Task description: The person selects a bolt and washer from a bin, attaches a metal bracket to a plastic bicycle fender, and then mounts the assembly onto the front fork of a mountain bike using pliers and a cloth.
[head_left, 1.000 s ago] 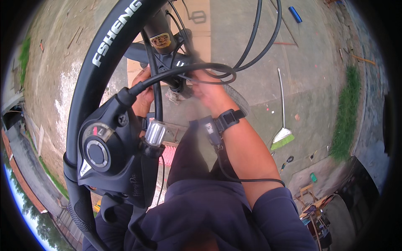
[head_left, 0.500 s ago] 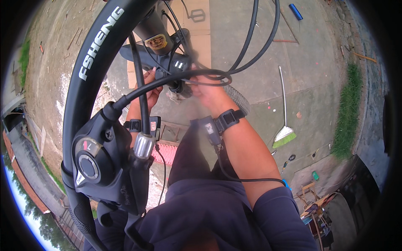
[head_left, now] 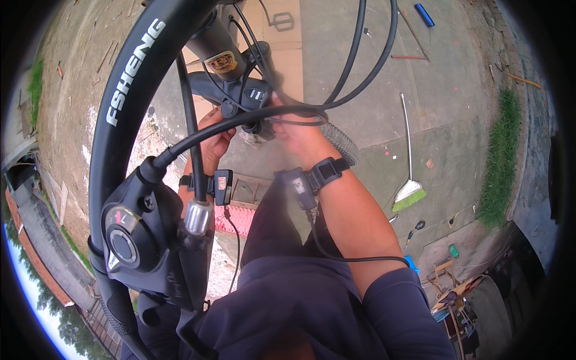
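Observation:
A black bicycle fork crown (head_left: pixel 207 87) stands ahead of me, below the head tube (head_left: pixel 217 51) with its gold badge. My left hand (head_left: pixel 217 135) is at the crown's left side, close under a round cap (head_left: pixel 229 109), with its fingers curled together; anything between them is too small to make out. At the other side, my right hand (head_left: pixel 293 129) is closed round the fork leg, its fingertips partly hidden by the fork and a black cable (head_left: pixel 258 113). Below the right hand shows part of a knobbly tyre (head_left: pixel 341 144).
The black handlebar (head_left: pixel 117 108) with its shifter and brake lever unit (head_left: pixel 141 240) fills the near left. Cables (head_left: pixel 354 66) loop over the fork. Flat cardboard (head_left: pixel 285 54) lies beneath. A broom (head_left: pixel 409 195) and a blue cylinder (head_left: pixel 424 15) rest on the concrete at right.
The handlebar and shifter have shifted slightly left and down in view. My left hand has dropped a little, its fingers now more curled. My right hand keeps nearly the same place.

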Tool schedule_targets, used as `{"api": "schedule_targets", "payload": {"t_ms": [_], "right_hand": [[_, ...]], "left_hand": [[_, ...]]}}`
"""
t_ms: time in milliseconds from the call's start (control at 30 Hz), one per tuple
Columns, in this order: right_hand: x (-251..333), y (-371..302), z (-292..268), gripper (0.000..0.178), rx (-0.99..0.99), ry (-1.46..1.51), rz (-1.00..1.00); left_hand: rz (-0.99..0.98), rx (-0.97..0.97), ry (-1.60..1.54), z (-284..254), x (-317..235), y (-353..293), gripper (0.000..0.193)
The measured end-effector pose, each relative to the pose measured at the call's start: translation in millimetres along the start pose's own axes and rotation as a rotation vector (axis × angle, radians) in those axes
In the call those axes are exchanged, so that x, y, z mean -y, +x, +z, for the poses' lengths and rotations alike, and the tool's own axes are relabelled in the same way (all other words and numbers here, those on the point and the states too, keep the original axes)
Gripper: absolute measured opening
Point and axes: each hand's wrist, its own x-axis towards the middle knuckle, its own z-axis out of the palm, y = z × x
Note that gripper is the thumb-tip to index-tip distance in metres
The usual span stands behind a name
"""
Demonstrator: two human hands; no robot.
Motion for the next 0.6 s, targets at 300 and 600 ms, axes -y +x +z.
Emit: {"api": "schedule_targets", "payload": {"t_ms": [300,600], "right_hand": [[-5,3,-8,0.023,-0.008,-0.004,0.002],[-12,10,-12,0.021,-0.086,0.030,0.036]], "left_hand": [[-0.008,-0.027,0.013,4,1,-4,0.007],[0.043,-0.004,0.012,7,-12,-4,0.009]]}}
